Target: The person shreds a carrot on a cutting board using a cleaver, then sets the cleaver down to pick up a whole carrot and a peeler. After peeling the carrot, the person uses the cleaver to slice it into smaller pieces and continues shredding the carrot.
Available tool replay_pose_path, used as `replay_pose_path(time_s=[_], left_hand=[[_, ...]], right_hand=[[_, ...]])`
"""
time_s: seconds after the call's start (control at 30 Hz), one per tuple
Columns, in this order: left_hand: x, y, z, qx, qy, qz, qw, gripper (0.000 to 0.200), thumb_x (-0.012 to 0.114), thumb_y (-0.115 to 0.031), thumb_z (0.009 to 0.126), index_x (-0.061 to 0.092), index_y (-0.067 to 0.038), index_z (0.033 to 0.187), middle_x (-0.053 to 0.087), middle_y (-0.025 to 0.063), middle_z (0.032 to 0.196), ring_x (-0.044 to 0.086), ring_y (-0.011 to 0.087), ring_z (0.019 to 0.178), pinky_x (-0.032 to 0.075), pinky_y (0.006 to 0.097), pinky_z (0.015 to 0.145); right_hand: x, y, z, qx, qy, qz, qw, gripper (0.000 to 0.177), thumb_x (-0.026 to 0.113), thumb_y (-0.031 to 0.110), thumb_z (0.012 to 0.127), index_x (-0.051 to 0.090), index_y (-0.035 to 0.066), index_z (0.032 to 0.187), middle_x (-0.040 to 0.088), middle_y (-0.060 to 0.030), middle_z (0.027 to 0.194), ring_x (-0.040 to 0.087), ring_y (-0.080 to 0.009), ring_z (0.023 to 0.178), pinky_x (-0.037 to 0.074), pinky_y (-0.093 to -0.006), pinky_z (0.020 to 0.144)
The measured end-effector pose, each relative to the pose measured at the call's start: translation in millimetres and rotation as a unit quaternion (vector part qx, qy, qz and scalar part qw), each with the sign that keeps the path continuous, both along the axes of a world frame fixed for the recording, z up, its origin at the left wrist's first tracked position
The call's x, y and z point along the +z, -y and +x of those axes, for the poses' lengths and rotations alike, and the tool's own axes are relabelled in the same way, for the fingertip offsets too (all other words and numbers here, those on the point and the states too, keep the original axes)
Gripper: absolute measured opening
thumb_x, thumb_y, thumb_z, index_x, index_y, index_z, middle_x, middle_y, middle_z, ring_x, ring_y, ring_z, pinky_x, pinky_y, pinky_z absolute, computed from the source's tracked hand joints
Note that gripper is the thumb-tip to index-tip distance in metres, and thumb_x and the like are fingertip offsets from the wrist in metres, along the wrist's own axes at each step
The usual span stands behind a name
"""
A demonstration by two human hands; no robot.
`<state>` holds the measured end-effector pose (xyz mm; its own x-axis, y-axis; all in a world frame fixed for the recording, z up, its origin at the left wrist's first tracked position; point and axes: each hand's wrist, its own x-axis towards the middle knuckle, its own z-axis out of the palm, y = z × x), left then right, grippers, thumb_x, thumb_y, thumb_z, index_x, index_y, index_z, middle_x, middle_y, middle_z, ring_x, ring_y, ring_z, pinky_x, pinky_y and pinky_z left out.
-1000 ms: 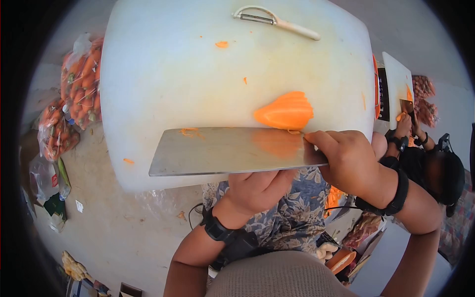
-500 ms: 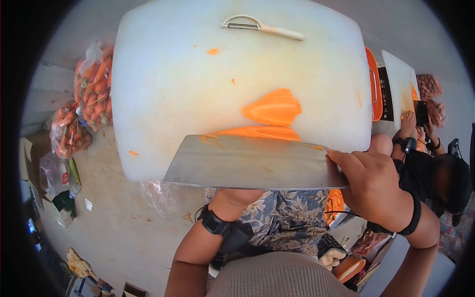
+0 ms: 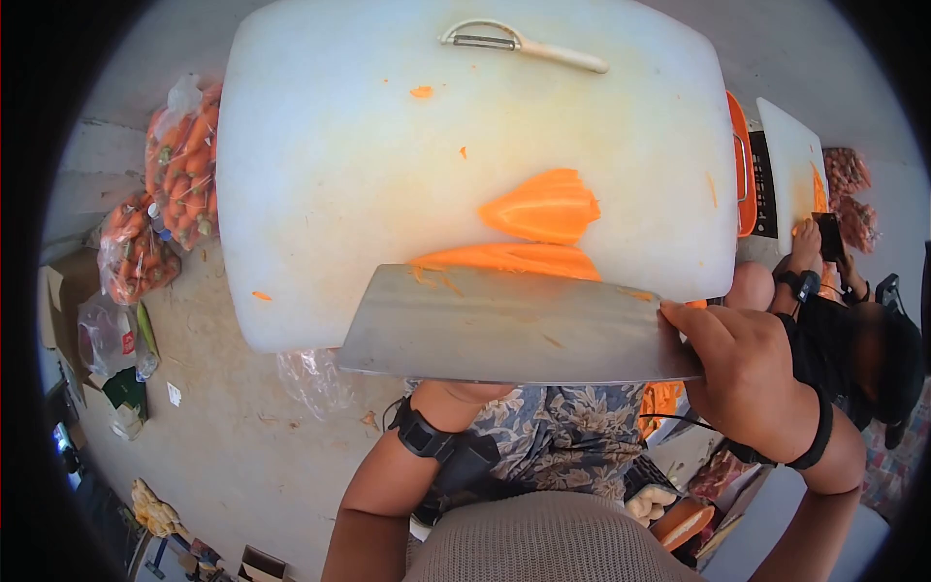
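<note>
In the head view, my right hand (image 3: 747, 373) is closed round the handle end of a broad cleaver (image 3: 514, 325), its thumb along the blade. The blade lies across the near edge of a white cutting board (image 3: 330, 165). Behind the blade my left hand (image 3: 473, 391) is mostly hidden; only a bit near the wrist shows, and its fingers cannot be seen. Just beyond the blade's upper edge lies a long carrot piece (image 3: 524, 258), partly covered by the cleaver. A flat carrot slice (image 3: 545, 207) rests on the board past it.
A white peeler (image 3: 562, 58) lies at the board's far side, with small carrot scraps (image 3: 421, 92) nearby. Bags of carrots (image 3: 189, 170) stand at the left. On the right, an orange container (image 3: 745, 165) sits beside the board, and another person (image 3: 858, 339) works at a second board (image 3: 790, 155).
The cleaver and my right hand have shifted slightly right and toward me. A little more of the long carrot piece shows. The flat slice stays in place on the board.
</note>
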<state>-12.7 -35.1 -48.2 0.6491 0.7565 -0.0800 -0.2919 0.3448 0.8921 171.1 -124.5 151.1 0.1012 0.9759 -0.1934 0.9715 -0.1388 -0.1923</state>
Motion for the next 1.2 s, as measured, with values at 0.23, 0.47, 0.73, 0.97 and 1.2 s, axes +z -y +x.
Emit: replay_pose_path(time_s=[0.23, 0.47, 0.73, 0.97, 1.2], left_hand=[[0.6, -13.1, -3.1, -0.049, -0.101, 0.251, 0.962, 0.030, 0.075, -0.010, 0.077, 0.071, -0.005, 0.107, 0.069, 0.0126, 0.109, 0.066, 0.0307, 0.098, 0.050, 0.0409, 0.090], [9.0, -19.9, -1.5, -0.080, -0.149, 0.434, 0.885, 0.032, 0.075, -0.015, 0.079, 0.070, -0.006, 0.109, 0.069, 0.0129, 0.111, 0.065, 0.0310, 0.100, 0.049, 0.0417, 0.091], [24.0, -24.6, 0.7, -0.107, -0.180, 0.537, 0.817, 0.036, 0.076, -0.022, 0.081, 0.069, -0.006, 0.112, 0.068, 0.0133, 0.112, 0.064, 0.0313, 0.102, 0.048, 0.0426, 0.093], [35.0, -26.5, -5.3, -0.158, -0.207, 0.598, 0.758, 0.040, 0.076, -0.028, 0.082, 0.068, -0.007, 0.115, 0.068, 0.0136, 0.114, 0.064, 0.0316, 0.103, 0.047, 0.0434, 0.094], [41.3, -36.0, 7.9, 0.014, -0.079, 0.496, 0.864, 0.029, 0.074, -0.001, 0.075, 0.072, -0.003, 0.104, 0.071, 0.0115, 0.103, 0.068, 0.0293, 0.094, 0.053, 0.0377, 0.085]], right_hand=[[0.6, -5.5, 1.2, 0.006, 0.008, -0.039, 0.999, 0.039, 0.064, 0.000, 0.063, 0.062, 0.000, 0.102, 0.058, -0.0080, 0.068, 0.060, -0.0249, 0.056, 0.047, -0.0362, 0.050], [-0.6, -13.2, 7.2, 0.008, -0.011, -0.084, 0.996, 0.047, 0.069, 0.002, 0.058, 0.060, 0.001, 0.104, 0.059, -0.0091, 0.070, 0.061, -0.0285, 0.059, 0.048, -0.0396, 0.056], [-8.2, -17.4, 12.3, 0.011, -0.018, -0.103, 0.994, 0.059, 0.075, 0.004, 0.050, 0.060, 0.003, 0.106, 0.061, -0.0089, 0.075, 0.063, -0.0295, 0.064, 0.049, -0.0390, 0.057], [-11.2, -19.5, 10.9, 0.011, -0.014, -0.085, 0.996, 0.059, 0.075, 0.004, 0.050, 0.059, 0.004, 0.107, 0.060, -0.0082, 0.074, 0.062, -0.0290, 0.063, 0.049, -0.0392, 0.057], [-17.7, -36.5, 9.1, 0.022, -0.017, -0.112, 0.993, 0.054, 0.074, 0.004, 0.052, 0.058, 0.004, 0.104, 0.060, -0.0090, 0.073, 0.063, -0.0307, 0.064, 0.049, -0.0400, 0.058]])
